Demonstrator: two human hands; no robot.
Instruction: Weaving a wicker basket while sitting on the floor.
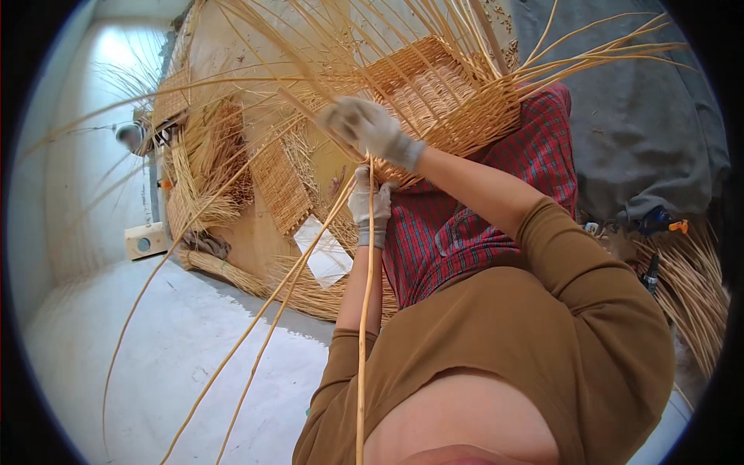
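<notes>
A rectangular wicker basket (465, 116) rests tilted on my lap, with long uncut canes sticking out around its rim. My left hand (370, 205), in a pale work glove, is closed at the basket's near left corner. Its thumb points up, and several long canes pass through or beside its fingers. One thick cane (366, 333) runs from there down toward me. Above it my right hand (360, 128), gloved too, is over the basket's left side next to a flat wooden strip (310, 116). Motion smears its fingers, so its grip is unclear.
Bundles of cane (205, 170) and a woven panel (280, 186) lie at left on a board. A white sheet (322, 252) lies beside my left forearm. Red checked cloth (449, 240) covers my lap. Grey cloth (620, 132) and more canes (690, 287) are at right.
</notes>
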